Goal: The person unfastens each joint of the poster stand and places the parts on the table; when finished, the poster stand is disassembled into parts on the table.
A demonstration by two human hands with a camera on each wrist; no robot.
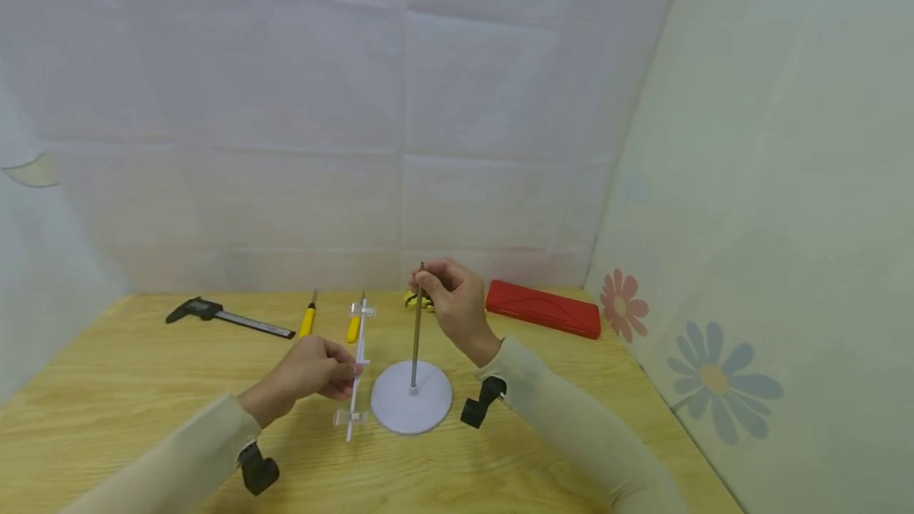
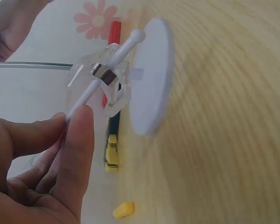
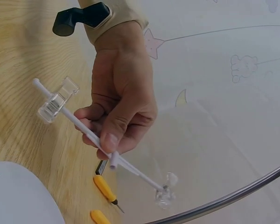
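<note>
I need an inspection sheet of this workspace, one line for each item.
Surface: wooden table, light grain.
Job's things: metal rod upright in a white round base; white plastic rod carrying clear clips.
Clutter: black caliper, two yellow-handled tools, red case, a small yellow and black thing behind the right hand.
Hands: left hand pinches the white plastic rod; right hand grips the metal rod near its top.
Cables: nothing seen.
Surroundings: white cloth backdrop; side sheet with flower prints.
</note>
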